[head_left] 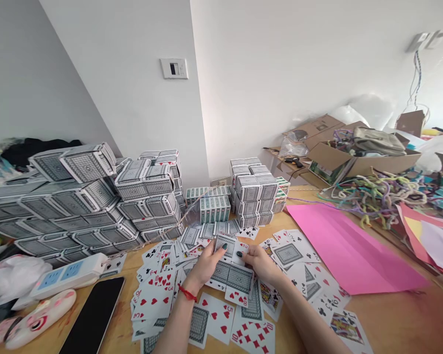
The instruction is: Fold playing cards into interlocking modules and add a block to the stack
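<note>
Both hands meet above a spread of loose playing cards at the middle of the table. My left hand (206, 265), with a red string bracelet at its wrist, is closed on a back-up playing card (224, 243), thumb on top. My right hand (260, 263) pinches a face-up playing card with a red 2 (241, 244), which partly lies behind the first card. Just below the hands is a folded piece of joined cards (233, 276), back sides up. Face-up cards such as the five of hearts (217, 314) and ten of diamonds (253, 335) lie nearer me.
Stacked blocks built of cards (88, 164) line the left; another stack (256, 189) stands behind the hands beside green card packs (214, 209). A phone (94, 314) and power strip (68, 280) lie left. Right are pink paper (350, 250), tangled yarn (372, 196) and an open carton (376, 164).
</note>
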Demonstrator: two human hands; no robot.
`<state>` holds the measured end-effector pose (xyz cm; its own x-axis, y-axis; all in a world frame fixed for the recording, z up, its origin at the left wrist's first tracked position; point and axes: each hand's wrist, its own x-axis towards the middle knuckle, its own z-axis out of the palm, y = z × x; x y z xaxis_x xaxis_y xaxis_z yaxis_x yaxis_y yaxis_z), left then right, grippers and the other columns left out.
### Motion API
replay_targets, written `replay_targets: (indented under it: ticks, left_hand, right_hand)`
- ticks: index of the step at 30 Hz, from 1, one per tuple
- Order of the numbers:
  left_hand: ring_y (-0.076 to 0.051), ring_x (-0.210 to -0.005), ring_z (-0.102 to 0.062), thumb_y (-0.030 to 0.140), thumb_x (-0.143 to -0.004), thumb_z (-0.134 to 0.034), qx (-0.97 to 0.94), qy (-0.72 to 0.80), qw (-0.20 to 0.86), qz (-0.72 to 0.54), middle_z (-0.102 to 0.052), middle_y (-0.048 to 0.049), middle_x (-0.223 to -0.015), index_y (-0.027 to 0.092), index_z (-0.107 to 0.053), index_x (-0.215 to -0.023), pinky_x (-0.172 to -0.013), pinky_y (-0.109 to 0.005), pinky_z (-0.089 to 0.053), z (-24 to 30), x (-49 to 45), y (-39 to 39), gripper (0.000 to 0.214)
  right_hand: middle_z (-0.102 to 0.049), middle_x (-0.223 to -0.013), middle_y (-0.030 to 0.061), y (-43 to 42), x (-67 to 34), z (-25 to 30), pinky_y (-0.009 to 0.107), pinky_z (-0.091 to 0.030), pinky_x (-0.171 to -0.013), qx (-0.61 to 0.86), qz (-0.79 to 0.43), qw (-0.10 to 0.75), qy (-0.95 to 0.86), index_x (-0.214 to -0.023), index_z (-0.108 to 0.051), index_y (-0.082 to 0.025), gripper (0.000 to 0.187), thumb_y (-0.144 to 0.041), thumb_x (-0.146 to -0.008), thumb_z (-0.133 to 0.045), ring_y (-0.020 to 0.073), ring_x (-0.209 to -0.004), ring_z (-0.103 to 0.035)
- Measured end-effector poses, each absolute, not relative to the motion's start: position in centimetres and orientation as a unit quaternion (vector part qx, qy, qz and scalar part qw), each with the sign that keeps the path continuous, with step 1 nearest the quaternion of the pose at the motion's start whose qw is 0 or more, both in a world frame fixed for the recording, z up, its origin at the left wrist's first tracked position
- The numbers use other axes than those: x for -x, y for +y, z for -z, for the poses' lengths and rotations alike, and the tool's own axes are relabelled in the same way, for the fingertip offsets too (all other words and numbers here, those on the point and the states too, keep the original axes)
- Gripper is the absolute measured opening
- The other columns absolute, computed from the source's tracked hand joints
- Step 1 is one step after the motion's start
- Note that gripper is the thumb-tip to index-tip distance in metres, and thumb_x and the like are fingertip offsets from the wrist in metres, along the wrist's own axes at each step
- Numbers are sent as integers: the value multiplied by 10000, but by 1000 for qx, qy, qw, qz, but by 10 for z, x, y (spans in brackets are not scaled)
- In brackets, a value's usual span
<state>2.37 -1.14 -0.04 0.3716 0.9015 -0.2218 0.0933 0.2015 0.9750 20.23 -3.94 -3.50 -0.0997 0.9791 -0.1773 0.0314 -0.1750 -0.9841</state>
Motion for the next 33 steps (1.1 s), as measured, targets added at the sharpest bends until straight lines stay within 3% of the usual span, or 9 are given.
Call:
replay_targets:
  ticks: [7,15,19,26,33]
  left_hand:
    - [-259,-1136,-475,356,-791,-480,-566,488,558,-361,-573,-89,-1186,195,-552,-1126,-935,-336,-365,4,-28,-6,379]
    - [-250,-1043,-537,299,-792,-467,-588,487,513,-393,-615,-91,-1103,192,-562,-1093,-895,-333,-388,10,-28,-4,333]
    - [-245,-1017,-548,324,-790,-470,-596,473,507,-406,-627,-94,-1071,171,-568,-1071,-883,-331,-393,15,-29,-2,335]
    - [-236,-942,-566,370,-788,-474,-599,482,493,-406,-638,-93,-1009,169,-578,-1029,-826,-319,-412,20,-27,-1,331]
    - [-248,-889,-578,444,-772,-483,-590,484,504,-403,-651,-68,-757,162,-618,-895,-795,-322,-418,22,-33,-4,336]
  right_hand:
    - [-593,-579,1,-40,-195,23,278,-424,-571,475,-590,473,-450,-653,-563,-172,331,-499,-667,-609,156,-550,-530]
    - [-584,-525,12,-41,-199,25,292,-429,-515,509,-532,486,-472,-626,-620,-172,334,-498,-689,-580,172,-495,-521]
    - [-588,-524,14,-38,-201,30,293,-430,-549,519,-512,490,-478,-585,-616,-168,334,-488,-677,-592,179,-526,-530]
    - [-626,-598,19,-38,-206,35,292,-437,-605,510,-548,483,-454,-684,-640,-149,348,-495,-676,-595,202,-612,-569]
    - [-651,-648,26,-38,-203,31,300,-434,-663,490,-554,490,-461,-728,-656,-159,336,-487,-673,-612,202,-645,-575]
